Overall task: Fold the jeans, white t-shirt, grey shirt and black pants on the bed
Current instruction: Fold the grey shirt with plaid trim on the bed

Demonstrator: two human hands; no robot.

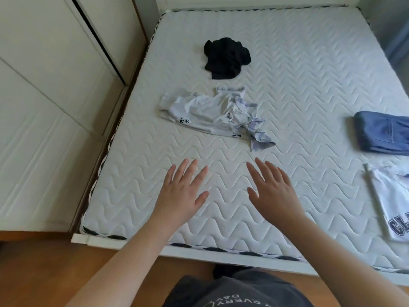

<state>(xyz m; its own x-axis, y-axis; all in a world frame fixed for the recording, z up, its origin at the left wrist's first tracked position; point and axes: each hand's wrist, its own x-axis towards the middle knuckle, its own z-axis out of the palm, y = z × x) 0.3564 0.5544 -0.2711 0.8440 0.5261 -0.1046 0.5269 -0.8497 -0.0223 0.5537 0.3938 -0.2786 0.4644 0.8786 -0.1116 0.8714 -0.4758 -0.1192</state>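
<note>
Since both hands, left hand (181, 191) and right hand (273, 191), hover spread and empty, the crumpled grey shirt (212, 116) just ahead looks soft and light; I'd pinch its shoulders.

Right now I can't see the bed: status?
Left hand, right hand open, empty. Grey shirt crumpled ahead; black pants beyond. Nothing in the way.
</note>
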